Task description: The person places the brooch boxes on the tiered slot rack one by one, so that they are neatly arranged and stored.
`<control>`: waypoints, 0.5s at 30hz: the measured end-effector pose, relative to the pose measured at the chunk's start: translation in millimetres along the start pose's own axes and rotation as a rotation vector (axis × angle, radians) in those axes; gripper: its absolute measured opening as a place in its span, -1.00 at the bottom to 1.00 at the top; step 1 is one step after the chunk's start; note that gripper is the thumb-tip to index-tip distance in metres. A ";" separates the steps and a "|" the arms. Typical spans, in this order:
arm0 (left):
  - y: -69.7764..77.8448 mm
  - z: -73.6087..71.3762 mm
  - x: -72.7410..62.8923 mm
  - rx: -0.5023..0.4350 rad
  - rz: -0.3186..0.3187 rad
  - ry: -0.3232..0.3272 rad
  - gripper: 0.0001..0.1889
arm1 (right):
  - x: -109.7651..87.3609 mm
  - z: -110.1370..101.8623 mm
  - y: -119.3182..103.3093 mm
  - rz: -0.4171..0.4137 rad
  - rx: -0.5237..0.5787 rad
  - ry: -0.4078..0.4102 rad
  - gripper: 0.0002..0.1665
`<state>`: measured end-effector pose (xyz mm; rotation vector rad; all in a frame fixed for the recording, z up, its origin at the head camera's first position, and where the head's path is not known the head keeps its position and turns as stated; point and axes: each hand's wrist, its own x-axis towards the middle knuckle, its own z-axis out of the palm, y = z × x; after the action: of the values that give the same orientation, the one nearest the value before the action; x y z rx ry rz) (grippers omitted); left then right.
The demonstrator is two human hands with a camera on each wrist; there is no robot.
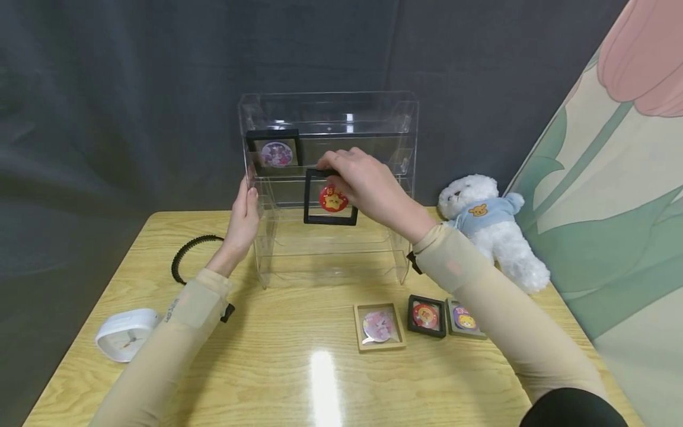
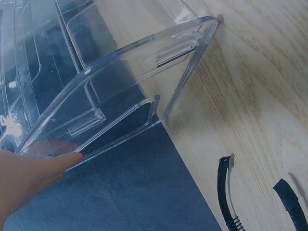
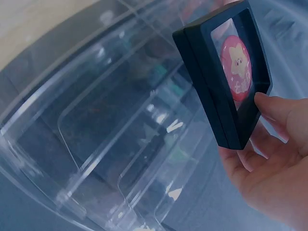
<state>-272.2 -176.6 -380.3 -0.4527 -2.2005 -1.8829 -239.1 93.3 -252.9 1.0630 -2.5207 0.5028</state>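
A clear plastic display rack with tiered shelves stands on the table. At its left side my left hand grips the edge, thumb in front; the left wrist view shows the thumb and fingers pinching the transparent side panel. My right hand pinches the top of a black square display frame with a red badge bearing a yellow star character. In the right wrist view this frame is held before the rack. Another black frame, with a purple round badge, sits on the upper left shelf.
In front of the rack lie a wooden frame, a black frame and a grey-green frame, each with a badge. A white clock and black headband are left; a white plush bear leans at right.
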 end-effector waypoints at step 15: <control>-0.3 2.1 -0.7 0.010 -0.007 0.007 -0.40 | 34.5 -34.4 20.3 0.046 -0.072 0.045 -0.71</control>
<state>-271.5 -174.6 -381.1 -0.4364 -2.2088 -1.8741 -270.2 101.1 -210.9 0.9586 -2.5087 0.4406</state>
